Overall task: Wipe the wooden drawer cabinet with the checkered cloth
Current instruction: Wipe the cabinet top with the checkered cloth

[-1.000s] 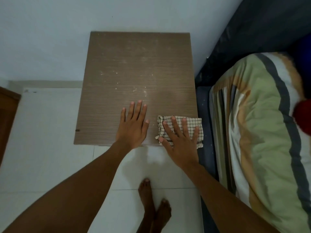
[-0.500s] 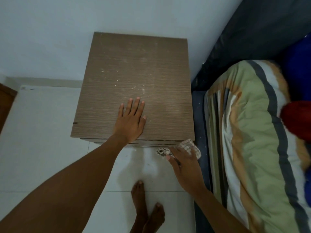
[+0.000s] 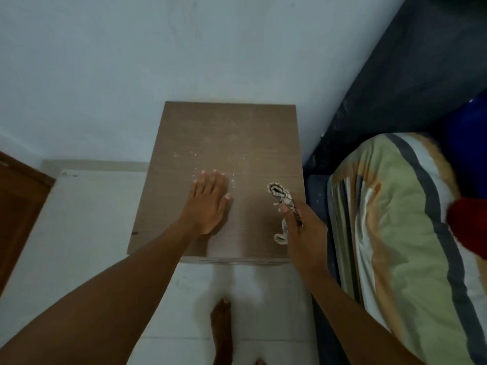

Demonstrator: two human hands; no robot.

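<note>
In the head view, bare feet (image 3: 220,327) are seen nearest, at 6 o'clock, on the white tiled floor (image 3: 87,219). Beyond them the wooden cabinet (image 3: 232,143) is seen from above, set against the pale wall (image 3: 184,48), its front edge toward the feet. Pale specks and dust are scattered over its top, mostly around the middle.

The left hand (image 3: 208,204) is laid flat, palm down, on the cabinet top, left of centre, with the fingers (image 3: 214,177) stretched out straight and close together toward 12 o'clock; nothing is held by it.

The right hand (image 3: 303,227) is placed at about 3 o'clock from the left hand, over the right front part of the top. Its fingers are closed around the checkered cloth (image 3: 280,196), which is bunched into a rope-like shape. One end of the cloth sticks out past the thumb toward 11 o'clock and the other end hangs down by the palm at 7 o'clock. Whether the cloth is touching the wood cannot be told.

To the right, at 3 to 5 o'clock, a striped green and cream pillow (image 3: 395,233) is seen on a dark bed (image 3: 421,75), with something red (image 3: 469,222) at the frame edge. A brown wooden door (image 3: 18,212) is visible at 9 o'clock.
</note>
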